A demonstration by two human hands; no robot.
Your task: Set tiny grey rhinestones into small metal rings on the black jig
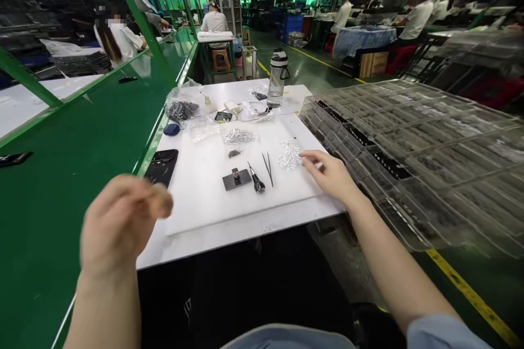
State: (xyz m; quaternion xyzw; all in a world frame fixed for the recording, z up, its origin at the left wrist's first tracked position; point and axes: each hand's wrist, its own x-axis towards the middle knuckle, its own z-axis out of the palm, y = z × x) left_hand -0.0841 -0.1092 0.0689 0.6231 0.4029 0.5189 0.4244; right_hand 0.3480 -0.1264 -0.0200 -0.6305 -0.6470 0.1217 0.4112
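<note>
My right hand (331,173) rests on the white table (229,229) beside a pile of small silvery parts (290,155), its fingers bent and touching the pile's edge. My left hand (123,218) is raised in front of the camera near the table's left corner, blurred, fingers curled inward; whether anything is in it I cannot make out. Between the hands lie black tweezers (268,168), a small dark-handled tool (257,180) and a dark flat plate with a small block on it (236,178).
A black phone (162,166) lies at the table's left edge beside a green conveyor (82,136). A water bottle (277,79), bags of parts (181,106) and another silvery pile (238,135) sit farther back. Stacked clear trays (429,147) stand at right. Other people work in the background.
</note>
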